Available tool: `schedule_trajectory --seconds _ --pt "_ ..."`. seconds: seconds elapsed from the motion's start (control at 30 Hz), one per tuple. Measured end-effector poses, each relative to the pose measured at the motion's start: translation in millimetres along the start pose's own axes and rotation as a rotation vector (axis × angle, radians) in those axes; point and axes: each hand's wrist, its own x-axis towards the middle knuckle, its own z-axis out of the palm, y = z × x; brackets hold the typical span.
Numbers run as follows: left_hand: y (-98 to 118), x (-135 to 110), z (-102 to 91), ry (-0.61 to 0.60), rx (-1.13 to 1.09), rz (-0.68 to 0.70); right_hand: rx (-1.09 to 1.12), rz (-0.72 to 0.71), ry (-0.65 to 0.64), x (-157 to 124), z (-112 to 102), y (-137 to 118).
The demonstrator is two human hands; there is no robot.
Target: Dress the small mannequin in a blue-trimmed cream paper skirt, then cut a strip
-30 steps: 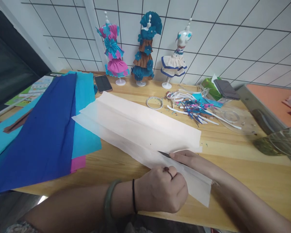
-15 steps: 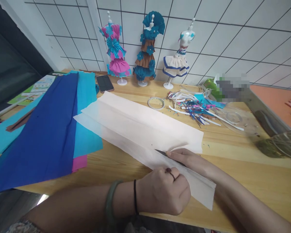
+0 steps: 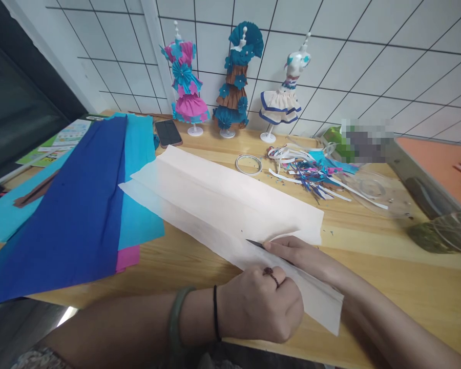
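A long sheet of white crepe-like paper [image 3: 215,200] lies slantwise across the table, with a folded strip along its near side. My left hand [image 3: 263,302], wearing a ring, is closed in a fist at the near edge of this paper; its fingertips are hidden beneath. Just beyond it, my right hand [image 3: 301,252] holds a dark pointed blade [image 3: 254,243] along the fold, tip toward the upper left. The handle is out of sight, so I cannot tell whether it belongs to scissors or a knife. Behind the right fingers a paper edge curls up.
Blue crepe paper [image 3: 88,205] lies on turquoise sheets [image 3: 140,205] at left. A phone [image 3: 168,133], a tape roll [image 3: 248,164] and paper scraps [image 3: 315,171] lie farther back. Three small dress forms [image 3: 232,97] in paper dresses stand along the wall. A clear container [image 3: 441,233] is at right.
The view has shifted slightly, moving everything a little right and down. Both hands, the blade and the paper keep nearly the same positions relative to each other.
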Motion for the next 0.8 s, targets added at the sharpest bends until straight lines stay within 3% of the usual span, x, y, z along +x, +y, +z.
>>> schedule_trajectory --seconds 0.37,0.63,0.8 --pt "-0.9 0.2 -0.3 -0.005 -0.014 0.001 0.143 -0.089 -0.138 1.5 4.0 -2.7" --pt "-0.2 2.0 -0.1 0.016 -0.007 -0.019 0.132 -0.071 -0.069 -4.1 2.1 -1.7" --pt "-1.5 2.4 -0.7 0.057 0.034 -0.014 0.245 -0.049 -0.135 -8.0 2.1 4.6"
